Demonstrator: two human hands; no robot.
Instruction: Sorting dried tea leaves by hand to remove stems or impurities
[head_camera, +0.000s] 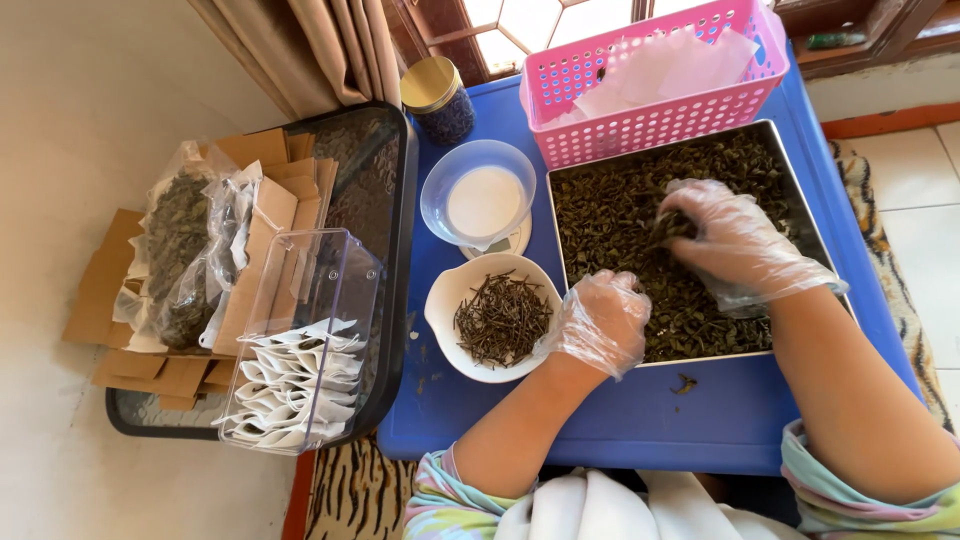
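Gloved in thin clear plastic, the right hand (735, 240) sits in the metal tray (800, 190), fingers pinched on a small clump of the dark dried leaves (610, 215) that fill it. Her left hand (600, 322), gloved too, rests curled at the tray's near-left corner, just beside the white bowl (445, 300) of thin brown stems (502, 318); whether it holds anything I cannot tell. Behind the bowl, a clear plastic bowl (478, 190) stands on a small scale, and a gold-lidded jar (438, 98) lies further back. At the tray's far edge, a pink basket (650, 125) holds white sheets. Off the blue table (600, 420), to the left, a clear bin (300, 340) stands packed with small white filter bags, next to brown paper pouches (270, 215) and bagged leaves.
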